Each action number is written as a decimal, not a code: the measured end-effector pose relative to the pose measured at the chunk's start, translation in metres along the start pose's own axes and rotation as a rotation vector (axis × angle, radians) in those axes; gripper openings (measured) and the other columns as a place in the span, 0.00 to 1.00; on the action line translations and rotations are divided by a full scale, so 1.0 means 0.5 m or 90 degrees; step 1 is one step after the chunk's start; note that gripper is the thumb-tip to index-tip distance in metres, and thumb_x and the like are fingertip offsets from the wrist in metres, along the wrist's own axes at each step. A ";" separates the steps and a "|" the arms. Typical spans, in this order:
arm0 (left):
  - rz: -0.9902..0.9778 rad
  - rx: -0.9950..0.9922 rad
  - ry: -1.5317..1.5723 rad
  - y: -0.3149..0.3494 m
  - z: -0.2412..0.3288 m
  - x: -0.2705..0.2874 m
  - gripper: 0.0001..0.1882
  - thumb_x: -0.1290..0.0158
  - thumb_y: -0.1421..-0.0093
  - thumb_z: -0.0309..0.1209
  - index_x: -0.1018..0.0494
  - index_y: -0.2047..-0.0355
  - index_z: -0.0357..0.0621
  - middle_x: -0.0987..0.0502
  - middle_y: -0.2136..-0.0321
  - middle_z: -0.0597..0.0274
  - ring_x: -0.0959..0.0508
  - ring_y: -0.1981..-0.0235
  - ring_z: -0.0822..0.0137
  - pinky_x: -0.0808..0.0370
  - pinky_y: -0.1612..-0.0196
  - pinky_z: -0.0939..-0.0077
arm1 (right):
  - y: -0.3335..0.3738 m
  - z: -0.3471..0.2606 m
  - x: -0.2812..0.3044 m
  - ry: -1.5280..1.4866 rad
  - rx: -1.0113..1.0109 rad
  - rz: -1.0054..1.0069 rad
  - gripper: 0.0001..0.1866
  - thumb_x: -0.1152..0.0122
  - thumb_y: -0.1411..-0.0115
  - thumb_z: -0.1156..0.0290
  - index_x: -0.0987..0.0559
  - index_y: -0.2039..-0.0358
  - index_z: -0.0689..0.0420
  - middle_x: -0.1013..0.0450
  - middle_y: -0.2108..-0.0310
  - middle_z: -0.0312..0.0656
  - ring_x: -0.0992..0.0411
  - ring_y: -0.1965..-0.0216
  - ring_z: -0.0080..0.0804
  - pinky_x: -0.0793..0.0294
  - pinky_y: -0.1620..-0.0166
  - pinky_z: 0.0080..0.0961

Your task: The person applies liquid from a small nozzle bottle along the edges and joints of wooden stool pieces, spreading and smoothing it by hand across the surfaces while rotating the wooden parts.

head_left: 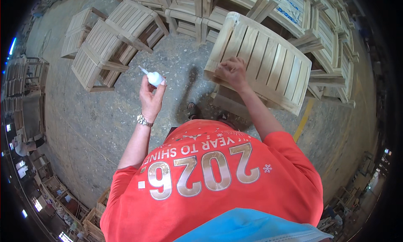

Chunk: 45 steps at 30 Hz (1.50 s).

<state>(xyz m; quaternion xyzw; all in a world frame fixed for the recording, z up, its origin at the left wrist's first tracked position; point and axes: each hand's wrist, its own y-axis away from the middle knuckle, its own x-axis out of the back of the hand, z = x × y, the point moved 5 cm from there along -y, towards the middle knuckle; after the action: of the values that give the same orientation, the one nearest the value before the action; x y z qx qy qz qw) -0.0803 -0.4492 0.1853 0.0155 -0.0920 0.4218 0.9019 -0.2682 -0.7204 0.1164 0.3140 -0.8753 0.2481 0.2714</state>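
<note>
In my left hand (151,98) is a small white squeeze bottle (155,78) with a thin nozzle, its tip slanting up and to the left. The fingers wrap the bottle, held out over the concrete floor. On the right, my right hand (235,73) is over the left end of a slatted wooden seat (270,67) of pale bare wood. Its fingers are curled together near the seat's end rail; whether anything small is pinched in them cannot be made out. Contact between that hand and the wood is also unclear.
Slatted wooden pieces (94,57) stand on the floor at the far left. Stacked wooden frames (331,40) crowd the far right behind the seat. A yellow line (304,120) crosses the floor at right. More wooden furniture (56,189) lines the left rim.
</note>
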 end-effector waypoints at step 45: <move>0.011 -0.015 0.078 0.009 -0.061 0.069 0.10 0.42 0.39 0.29 0.30 0.59 0.44 0.21 0.65 0.68 0.26 0.66 0.79 0.30 0.62 0.81 | -0.070 -0.137 -0.189 0.650 0.031 -0.503 0.41 0.44 0.41 0.42 0.33 0.38 0.62 0.38 0.36 0.48 0.53 0.29 0.43 0.60 0.31 0.55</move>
<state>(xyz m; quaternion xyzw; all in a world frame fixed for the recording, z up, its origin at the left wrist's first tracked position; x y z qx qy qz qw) -0.0578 -0.4169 0.1610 -0.0215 -0.0418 0.4285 0.9023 -0.1607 -0.6636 0.1160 0.4611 -0.4487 0.2671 0.7174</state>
